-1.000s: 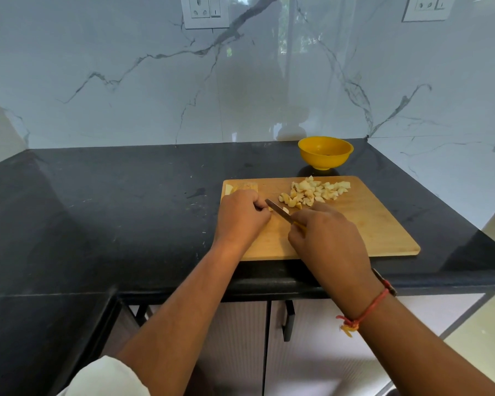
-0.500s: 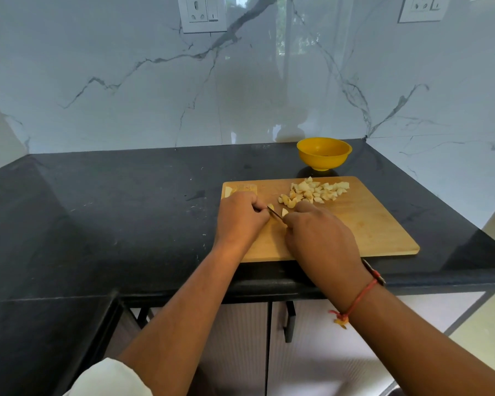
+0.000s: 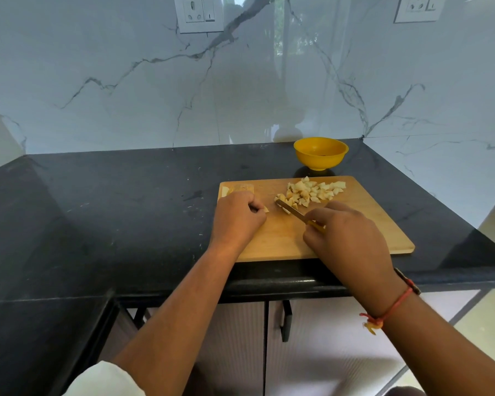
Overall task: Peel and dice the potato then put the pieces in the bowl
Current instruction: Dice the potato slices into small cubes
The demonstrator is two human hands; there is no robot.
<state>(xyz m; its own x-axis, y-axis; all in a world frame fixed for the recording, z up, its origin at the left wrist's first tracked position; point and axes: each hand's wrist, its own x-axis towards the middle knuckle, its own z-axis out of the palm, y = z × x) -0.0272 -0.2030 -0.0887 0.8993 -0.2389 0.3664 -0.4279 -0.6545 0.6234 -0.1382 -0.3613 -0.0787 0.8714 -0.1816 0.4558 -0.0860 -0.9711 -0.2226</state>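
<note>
Bare forearms. White sleeve (image 3: 106,378) on the left upper arm. Red thread bracelet (image 3: 395,307) with yellow-orange knotted tail behind the right hand (image 3: 349,238), dark strap (image 3: 409,282) beside it.

Yellow bowl (image 3: 320,153), black counter (image 3: 126,212), grey-veined white marble wall (image 3: 126,81).

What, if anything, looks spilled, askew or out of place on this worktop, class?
Nothing serious. The diced potato lies on the cutting board, with none visibly off it. The bowl stands upright behind the board. The only oddity is a dark smudge on the counter, left of the board.
</note>
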